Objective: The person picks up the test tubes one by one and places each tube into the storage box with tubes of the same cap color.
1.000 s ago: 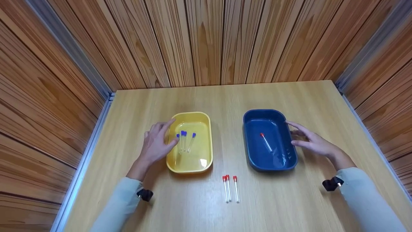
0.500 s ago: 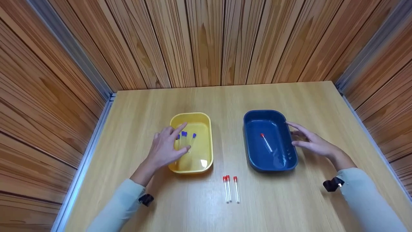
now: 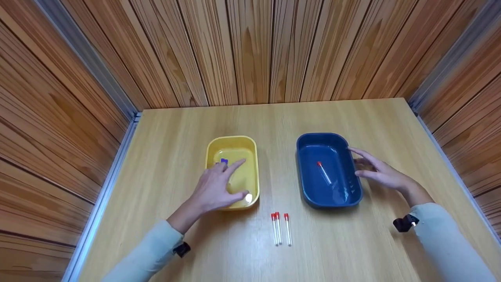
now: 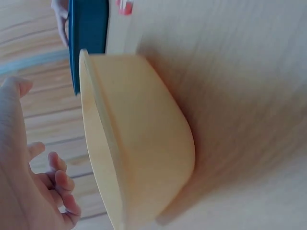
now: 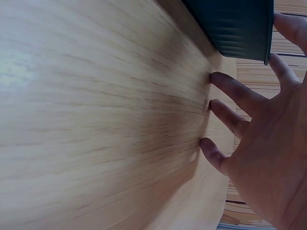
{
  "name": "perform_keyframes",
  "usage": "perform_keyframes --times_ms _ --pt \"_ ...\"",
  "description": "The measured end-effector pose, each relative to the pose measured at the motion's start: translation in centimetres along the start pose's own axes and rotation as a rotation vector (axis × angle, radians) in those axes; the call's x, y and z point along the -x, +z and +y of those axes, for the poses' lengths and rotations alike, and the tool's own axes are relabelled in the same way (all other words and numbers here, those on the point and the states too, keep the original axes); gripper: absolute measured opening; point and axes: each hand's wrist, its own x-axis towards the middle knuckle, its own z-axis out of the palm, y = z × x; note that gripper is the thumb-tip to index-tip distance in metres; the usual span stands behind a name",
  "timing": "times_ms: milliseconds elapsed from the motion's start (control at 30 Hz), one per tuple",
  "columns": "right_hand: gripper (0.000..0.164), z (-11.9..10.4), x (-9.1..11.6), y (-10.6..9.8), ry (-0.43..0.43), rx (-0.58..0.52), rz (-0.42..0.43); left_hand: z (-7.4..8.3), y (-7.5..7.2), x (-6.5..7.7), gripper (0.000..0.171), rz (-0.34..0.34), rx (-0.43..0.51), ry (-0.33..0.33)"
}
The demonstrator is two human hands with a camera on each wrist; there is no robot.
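Observation:
Over the yellow tray [image 3: 256, 168] hovers my left hand [image 3: 213, 190], thumb and index finger spread, nothing between them. Purple caps [image 3: 224, 161] of tubes in that tray peek out behind the hand; the rest of these tubes is covered. In the left wrist view the hand is above the rim of the yellow tray [image 4: 148, 124]. My right hand [image 3: 381, 172] rests at the right side of the blue tray [image 3: 311, 192], thumb and index finger at its rim. The right wrist view shows the other fingers spread, several tips down on the table. One red-capped tube [image 3: 324, 173] lies inside the blue tray.
Three red-capped tubes [image 3: 288, 231] lie on the wooden table [image 3: 242, 250], in front of the gap between the trays. Wood-patterned walls [image 3: 250, 51] with metal corner posts [image 3: 90, 58] enclose the back and sides.
My left hand has moved right and toward the front, from the yellow tray's left rim to over its inside, hiding most of the purple-capped tubes. The right hand has stayed still.

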Motion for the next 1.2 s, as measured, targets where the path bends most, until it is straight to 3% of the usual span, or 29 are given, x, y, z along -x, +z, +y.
perform_keyframes --times_ms 267,500,933,1200 --pt "0.080 -0.1 0.0 -0.2 0.004 0.008 0.002 2.7 1.0 0.4 0.091 -0.063 0.075 -0.011" --pt "0.081 -0.1 0.0 -0.2 0.012 0.001 0.001 4.8 1.7 0.7 0.097 -0.121 0.045 0.043" --pt "0.080 -0.1 0.0 -0.1 0.011 0.002 -0.001 7.3 3.0 1.3 0.105 -0.257 0.104 0.066" --pt "0.080 -0.1 0.0 -0.1 0.010 -0.013 -0.007 7.8 5.0 2.0 0.105 -0.336 0.114 0.064"
